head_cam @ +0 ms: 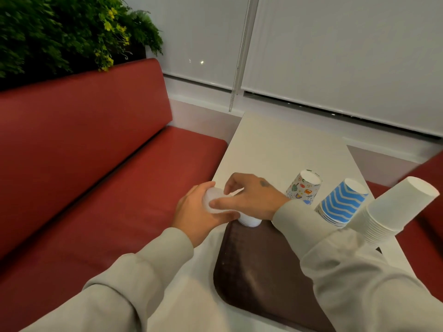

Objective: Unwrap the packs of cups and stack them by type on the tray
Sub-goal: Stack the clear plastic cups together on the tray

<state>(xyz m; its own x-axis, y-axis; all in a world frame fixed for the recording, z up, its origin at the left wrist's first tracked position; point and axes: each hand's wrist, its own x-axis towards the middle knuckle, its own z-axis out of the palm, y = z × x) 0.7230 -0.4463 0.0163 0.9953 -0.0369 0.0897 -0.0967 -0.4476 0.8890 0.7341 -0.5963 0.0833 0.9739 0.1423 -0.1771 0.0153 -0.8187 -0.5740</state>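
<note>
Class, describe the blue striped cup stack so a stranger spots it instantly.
Find the white table beside the red bench. On its right side, take the upturned stack between the cartoon-print stack and the plain white stack; only it has blue zigzag stripes.

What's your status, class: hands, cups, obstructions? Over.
Left hand grips white cup pack, right hand pinches it, above tray's far corner. Patterned stack, blue-striped stack, plain white stack upended at right. Nothing blocking.
</note>
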